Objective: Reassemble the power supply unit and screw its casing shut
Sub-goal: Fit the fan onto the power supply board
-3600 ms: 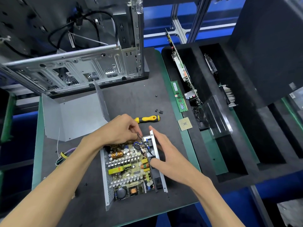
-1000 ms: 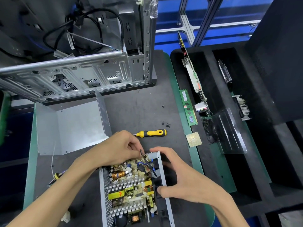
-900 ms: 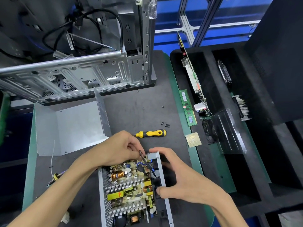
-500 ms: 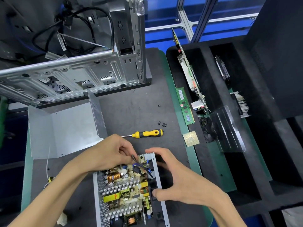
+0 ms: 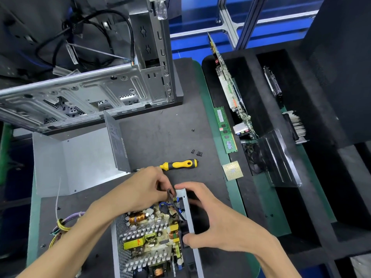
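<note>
The open power supply unit (image 5: pixel 140 243) lies at the near edge of the mat, its circuit board with coils and heatsinks exposed. My left hand (image 5: pixel 140 189) pinches a dark wire at the board's far right corner. My right hand (image 5: pixel 208 223) grips the unit's right side wall, thumb on its inner face and index finger hooked over the far corner. The bent grey cover (image 5: pixel 80 157) of the casing stands to the far left. A yellow-and-black screwdriver (image 5: pixel 178 164) lies just beyond my hands, with loose black screws (image 5: pixel 196 153) past its handle.
An open computer case (image 5: pixel 84 93) stands at the back left. On the right are a RAM stick (image 5: pixel 224 130), a CPU chip (image 5: pixel 232 170) and a black foam tray (image 5: pixel 261 197) holding circuit boards. A bundle of coloured wires (image 5: pixel 60 227) trails left of the unit.
The view shifted slightly. My left hand keeps pinching the wire at the corner, and my right hand stays on the side wall with its index finger now over the far corner.
</note>
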Tool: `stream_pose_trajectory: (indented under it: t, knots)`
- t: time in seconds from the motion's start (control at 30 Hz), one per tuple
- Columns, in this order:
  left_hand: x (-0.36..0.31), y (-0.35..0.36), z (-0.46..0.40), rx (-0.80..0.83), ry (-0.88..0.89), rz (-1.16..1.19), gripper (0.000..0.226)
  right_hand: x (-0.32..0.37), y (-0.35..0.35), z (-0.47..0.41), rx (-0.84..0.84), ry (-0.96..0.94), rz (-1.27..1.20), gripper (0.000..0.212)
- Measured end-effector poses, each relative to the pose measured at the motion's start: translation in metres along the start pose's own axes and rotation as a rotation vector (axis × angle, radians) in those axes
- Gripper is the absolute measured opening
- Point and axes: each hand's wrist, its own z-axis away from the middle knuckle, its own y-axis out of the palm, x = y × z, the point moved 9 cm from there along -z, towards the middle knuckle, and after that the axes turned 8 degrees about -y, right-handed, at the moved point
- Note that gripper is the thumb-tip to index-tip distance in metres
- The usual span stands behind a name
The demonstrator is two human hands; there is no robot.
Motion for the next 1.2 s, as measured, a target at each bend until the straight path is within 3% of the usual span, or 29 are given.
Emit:
stream_pose_trajectory:
  t: [0.2,0.47,0.73,0.9,1.2]
  knots:
    - [0.0,0.0,0.003,-0.028,-0.013,-0.065,0.016,0.0,0.0,0.001,-0.001,-0.004,0.005,0.088]
    - [0.008,0.002,0.004,-0.057,-0.066,-0.001,0.021,0.001,0.0,0.001,0.004,-0.003,0.012,0.088]
    - [0.006,0.004,0.0,-0.054,-0.009,0.023,0.03,0.0,0.0,0.001,0.0,-0.003,0.017,0.087]
    - [0.006,0.004,0.0,-0.04,0.011,0.021,0.021,0.0,0.001,0.0,-0.004,-0.003,0.02,0.087]
    - [-0.002,0.004,0.0,-0.048,0.001,-0.155,0.023,0.001,0.0,0.001,-0.011,-0.009,0.016,0.087]
